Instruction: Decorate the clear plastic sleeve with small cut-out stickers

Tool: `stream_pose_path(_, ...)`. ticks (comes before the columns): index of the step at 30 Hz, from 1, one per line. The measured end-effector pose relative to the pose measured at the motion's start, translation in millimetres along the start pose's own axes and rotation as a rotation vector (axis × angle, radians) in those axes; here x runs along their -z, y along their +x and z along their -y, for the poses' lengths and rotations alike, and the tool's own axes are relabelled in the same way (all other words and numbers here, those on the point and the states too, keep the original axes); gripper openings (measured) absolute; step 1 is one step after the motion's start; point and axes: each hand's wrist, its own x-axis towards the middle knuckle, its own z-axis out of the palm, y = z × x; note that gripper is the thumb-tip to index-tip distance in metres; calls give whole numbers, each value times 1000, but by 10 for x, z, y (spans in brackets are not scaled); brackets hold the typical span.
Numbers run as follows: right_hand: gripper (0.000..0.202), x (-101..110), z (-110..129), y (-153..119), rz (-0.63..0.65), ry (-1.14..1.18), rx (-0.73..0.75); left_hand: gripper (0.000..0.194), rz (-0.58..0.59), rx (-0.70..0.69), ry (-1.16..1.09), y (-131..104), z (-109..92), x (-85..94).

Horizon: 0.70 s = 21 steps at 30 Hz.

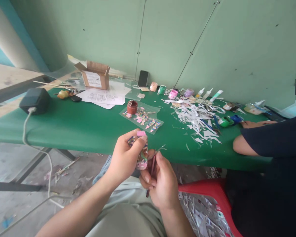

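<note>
My left hand (128, 152) is closed around a small flat piece with a colourful pattern (142, 154), pink at its top and bottom ends. The thumb presses on its face and hides part of it. Just right of it, my right hand (161, 182) grips a slim dark-red stick-like tool (153, 164) between thumb and fingers; its exact kind is unclear. The fingertips of this hand come close to the patterned piece, and thin clear slivers (162, 148) stick out above them. Beyond my hands, a clear sheet with colourful cutouts (150, 123) lies on the green table (88, 126).
A dark-red jar (132, 107) stands on the clear sheet. Paper scraps (197, 118) are heaped to the right, near paint jars (173, 94) and tubes. Printed papers (106, 95), a cardboard box (95, 75) and a black adapter (35, 100) lie left. Another person's arm (273, 141) rests at right.
</note>
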Motion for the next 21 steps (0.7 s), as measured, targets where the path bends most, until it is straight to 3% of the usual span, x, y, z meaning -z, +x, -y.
stream_pose_path(5,50,-5,-30,45,-29,-21,61,29,5,-33,43,1,19,0)
stream_pose_path(9,43,92,99,108,-190,-17,259,30,25,-18,-70,0,60,-17)
stream_pose_path(16,15,688,756,20,-474,176,754,37,254,77,-420,-61,57,-50)
stream_pose_path(18,13,854,839,-47,-524,271,804,36,287,101,-434,-92,20,-56)
stream_pose_path(21,13,1031,852,-114,-484,330,806,33,310,123,-415,-126,-20,-71)
